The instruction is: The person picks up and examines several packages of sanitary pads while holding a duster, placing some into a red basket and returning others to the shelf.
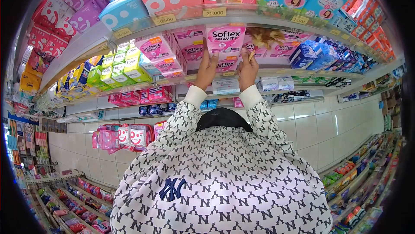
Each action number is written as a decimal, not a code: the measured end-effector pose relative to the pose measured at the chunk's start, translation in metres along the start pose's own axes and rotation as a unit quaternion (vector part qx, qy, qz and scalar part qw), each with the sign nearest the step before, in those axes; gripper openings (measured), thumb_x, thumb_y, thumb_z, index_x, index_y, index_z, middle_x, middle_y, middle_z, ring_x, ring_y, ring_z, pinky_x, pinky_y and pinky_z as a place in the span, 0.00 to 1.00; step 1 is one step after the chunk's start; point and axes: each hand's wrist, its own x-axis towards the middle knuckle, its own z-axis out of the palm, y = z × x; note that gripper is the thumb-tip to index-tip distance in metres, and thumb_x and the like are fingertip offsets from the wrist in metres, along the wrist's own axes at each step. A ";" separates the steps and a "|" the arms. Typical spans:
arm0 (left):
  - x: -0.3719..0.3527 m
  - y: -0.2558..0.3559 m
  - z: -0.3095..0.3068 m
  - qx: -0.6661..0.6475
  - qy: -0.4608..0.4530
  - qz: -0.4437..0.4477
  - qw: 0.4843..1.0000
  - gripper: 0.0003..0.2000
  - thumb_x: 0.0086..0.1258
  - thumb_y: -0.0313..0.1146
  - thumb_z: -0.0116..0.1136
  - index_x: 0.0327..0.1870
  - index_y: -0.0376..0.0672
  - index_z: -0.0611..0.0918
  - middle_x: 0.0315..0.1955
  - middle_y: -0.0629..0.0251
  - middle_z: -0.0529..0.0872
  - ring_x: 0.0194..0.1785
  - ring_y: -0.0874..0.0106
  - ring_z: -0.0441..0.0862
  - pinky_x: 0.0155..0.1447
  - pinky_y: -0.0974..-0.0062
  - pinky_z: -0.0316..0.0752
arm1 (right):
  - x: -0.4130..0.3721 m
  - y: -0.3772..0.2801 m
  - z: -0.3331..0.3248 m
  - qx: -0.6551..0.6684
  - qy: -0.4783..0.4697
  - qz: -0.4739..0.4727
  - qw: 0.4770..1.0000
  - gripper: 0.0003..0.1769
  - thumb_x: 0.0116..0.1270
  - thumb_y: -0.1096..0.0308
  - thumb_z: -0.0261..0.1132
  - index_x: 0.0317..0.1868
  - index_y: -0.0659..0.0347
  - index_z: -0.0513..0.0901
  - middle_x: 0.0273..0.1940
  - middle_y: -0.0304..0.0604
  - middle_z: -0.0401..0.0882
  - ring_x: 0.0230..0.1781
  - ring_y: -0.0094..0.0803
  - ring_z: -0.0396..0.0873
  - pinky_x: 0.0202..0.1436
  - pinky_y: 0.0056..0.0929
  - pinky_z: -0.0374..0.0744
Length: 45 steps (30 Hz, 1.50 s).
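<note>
A pink Softex Gravity pack of sanitary pads [226, 35] stands upright at the middle shelf, its front facing me. My left hand [207, 69] is closed on the left edge of this pack, fingers reaching up its side. Against its lower right side is my right hand [248, 70], closed round the thin handle of a feather duster [264, 38]. The duster's brown feathers spread to the right, over other pink packs. Another Softex pack [225, 64] shows between my hands, below the first one.
More pink Softex packs [156, 49] are stacked to the left, beside green Kotex packs [126, 67]. Blue packs [306, 55] line the right. Above runs a shelf edge with price tags [214, 12]. A red basket with packs [129, 137] is below left, by the tiled floor [302, 126].
</note>
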 end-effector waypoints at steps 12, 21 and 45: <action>-0.075 -0.077 -0.052 0.037 -0.120 -0.082 0.989 0.32 0.73 0.44 0.54 0.71 0.36 0.61 0.68 0.50 0.67 0.71 0.63 0.64 0.72 0.69 0.57 | 0.005 0.041 -0.101 0.022 0.177 -0.017 0.984 0.16 0.71 0.59 0.52 0.52 0.56 0.80 0.41 0.34 0.77 0.21 0.16 0.65 0.19 0.17 0.59; -0.434 -0.291 -0.156 0.294 -0.169 -0.608 0.718 0.31 0.62 0.57 0.55 0.60 0.43 0.76 0.59 0.48 0.77 0.60 0.52 0.76 0.64 0.59 0.70 | -0.156 0.142 -0.462 -0.588 0.108 0.335 0.728 0.20 0.67 0.51 0.58 0.34 0.61 0.82 0.25 0.37 0.78 0.26 0.30 0.76 0.26 0.33 0.72; -0.493 -0.570 -0.242 0.527 0.133 -0.552 0.633 0.56 0.49 0.51 0.71 0.75 0.37 0.48 0.71 0.45 0.56 0.75 0.50 0.51 0.76 0.49 0.47 | -0.314 0.255 -0.344 -0.666 -0.184 0.547 0.472 0.42 0.42 0.57 0.84 0.53 0.62 0.68 0.48 0.44 0.70 0.52 0.36 0.70 0.58 0.32 0.70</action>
